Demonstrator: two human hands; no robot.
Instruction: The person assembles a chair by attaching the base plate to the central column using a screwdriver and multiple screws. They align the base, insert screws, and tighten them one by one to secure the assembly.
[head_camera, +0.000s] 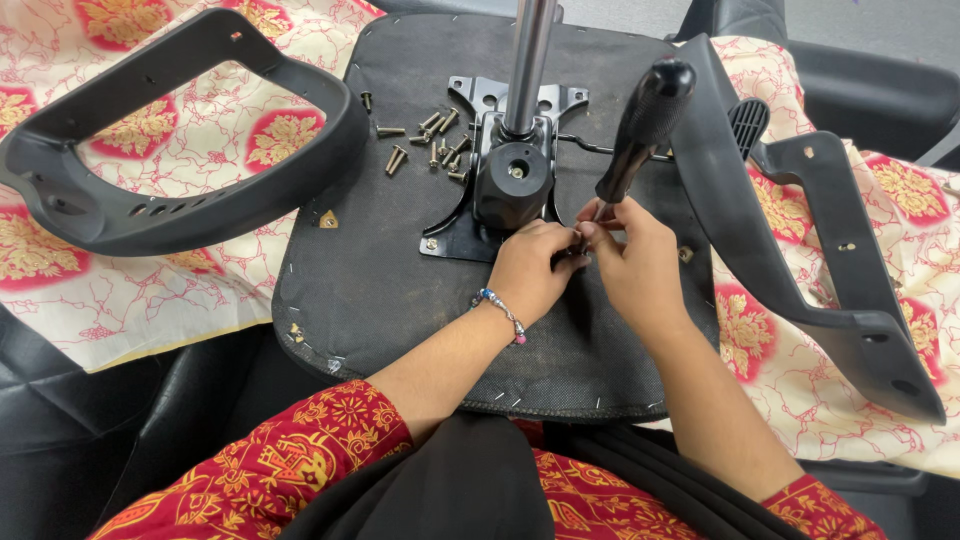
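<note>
Hands (585, 262) at black-handled screwdriver (640, 130)

I see bright, even overhead light, soft shadows, a glint on the chrome post (530, 60), and sharp focus throughout.

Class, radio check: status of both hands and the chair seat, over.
Right hand grips screwdriver. Left hand pinches at its tip on mechanism plate. Seat base upside down. Loose screws clear of hands.
</note>
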